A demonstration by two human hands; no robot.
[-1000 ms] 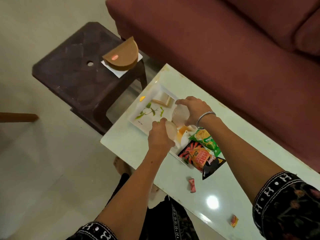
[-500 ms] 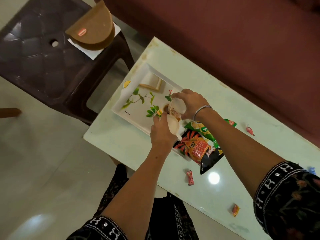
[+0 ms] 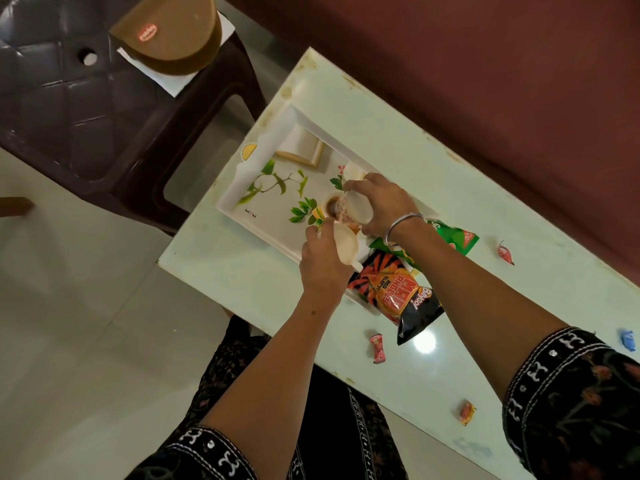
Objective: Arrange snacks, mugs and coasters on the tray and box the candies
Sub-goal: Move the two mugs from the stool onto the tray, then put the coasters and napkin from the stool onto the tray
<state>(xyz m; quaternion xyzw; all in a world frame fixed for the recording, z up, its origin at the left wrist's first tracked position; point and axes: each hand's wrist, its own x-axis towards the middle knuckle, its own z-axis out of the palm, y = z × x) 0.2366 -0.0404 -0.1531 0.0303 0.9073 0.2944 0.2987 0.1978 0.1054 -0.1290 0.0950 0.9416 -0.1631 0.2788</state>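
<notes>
A white tray (image 3: 242, 199) with a leaf print lies on the pale green table (image 3: 433, 358). My right hand (image 3: 384, 202) grips a patterned mug (image 3: 349, 209), tipped on its side above the tray. My left hand (image 3: 322, 268) holds a second pale mug (image 3: 344, 245) right beside it. A square coaster (image 3: 301, 148) rests in the tray's far corner. A red and black snack packet (image 3: 394, 296) and a green one (image 3: 453, 237) overlap the tray's near end. Loose candies lie on the table: pink (image 3: 377, 348), orange (image 3: 467, 412), red (image 3: 505, 252) and blue (image 3: 627, 339).
A dark plastic stool (image 3: 69, 98) stands to the left of the table, carrying a brown half-round box (image 3: 173, 32) on white paper. A maroon sofa (image 3: 485, 81) runs along the table's far side. Pale floor tiles (image 3: 86, 341) lie below.
The view has swung closer over the tray. Both hands with the mugs have stayed over the tray's middle, and the right-hand mug is tipped more onto its side.
</notes>
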